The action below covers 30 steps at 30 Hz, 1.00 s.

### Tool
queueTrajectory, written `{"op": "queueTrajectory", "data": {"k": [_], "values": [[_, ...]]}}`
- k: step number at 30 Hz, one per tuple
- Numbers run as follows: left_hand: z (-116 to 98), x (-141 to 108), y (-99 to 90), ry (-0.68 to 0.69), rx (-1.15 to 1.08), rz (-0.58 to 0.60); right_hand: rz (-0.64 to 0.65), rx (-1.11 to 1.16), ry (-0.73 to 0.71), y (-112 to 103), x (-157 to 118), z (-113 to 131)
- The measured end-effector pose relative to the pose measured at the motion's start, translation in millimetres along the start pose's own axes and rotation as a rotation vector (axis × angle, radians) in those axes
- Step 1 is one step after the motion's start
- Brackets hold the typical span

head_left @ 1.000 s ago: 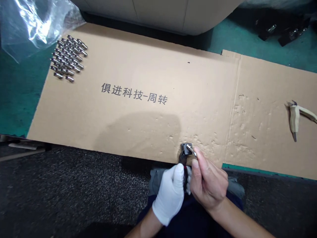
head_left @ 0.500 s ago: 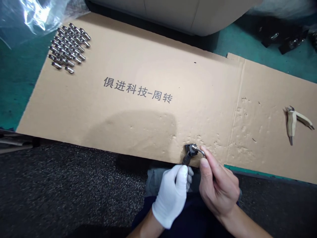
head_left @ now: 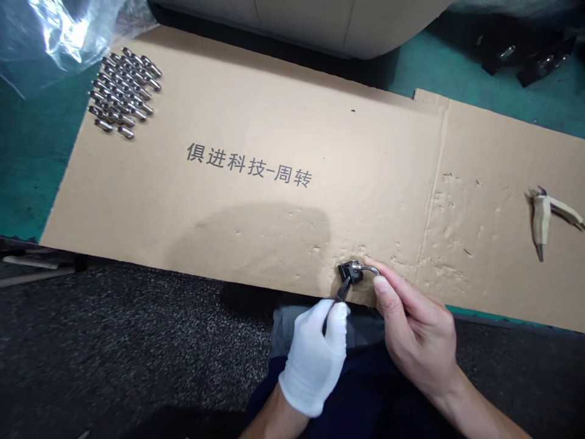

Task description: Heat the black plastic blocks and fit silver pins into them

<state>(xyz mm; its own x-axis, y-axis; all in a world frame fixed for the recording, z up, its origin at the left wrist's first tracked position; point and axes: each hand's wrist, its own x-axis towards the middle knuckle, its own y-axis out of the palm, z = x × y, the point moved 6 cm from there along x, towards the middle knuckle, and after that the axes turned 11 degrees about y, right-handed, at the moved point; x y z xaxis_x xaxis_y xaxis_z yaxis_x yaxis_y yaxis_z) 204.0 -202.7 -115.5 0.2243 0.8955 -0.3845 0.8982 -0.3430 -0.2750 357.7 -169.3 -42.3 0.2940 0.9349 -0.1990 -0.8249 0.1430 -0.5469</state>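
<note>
White glove covers the left hand [head_left: 314, 353], and I see its fingers closed around the dark tool [head_left: 342, 291]. The right hand [head_left: 418, 323] pinches the bent rod [head_left: 372, 269], which meets the black block [head_left: 345, 272] over the cardboard [head_left: 247, 219].

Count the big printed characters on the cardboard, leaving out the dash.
6 characters, in one slanting row on the cardboard: four left of the dash, two right of it. None looks hidden.
</note>
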Motion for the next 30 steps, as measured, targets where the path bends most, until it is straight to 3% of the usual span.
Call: {"op": "queueTrajectory", "data": {"k": [14,30], "values": [[5,-2,4.6,-0.016,0.005,-0.030,0.168,0.105,0.312,2,19,-17],[10,-4,4.9,-0.040,-0.041,-0.014,0.513,0.255,0.559,-4,29,-30]]}}
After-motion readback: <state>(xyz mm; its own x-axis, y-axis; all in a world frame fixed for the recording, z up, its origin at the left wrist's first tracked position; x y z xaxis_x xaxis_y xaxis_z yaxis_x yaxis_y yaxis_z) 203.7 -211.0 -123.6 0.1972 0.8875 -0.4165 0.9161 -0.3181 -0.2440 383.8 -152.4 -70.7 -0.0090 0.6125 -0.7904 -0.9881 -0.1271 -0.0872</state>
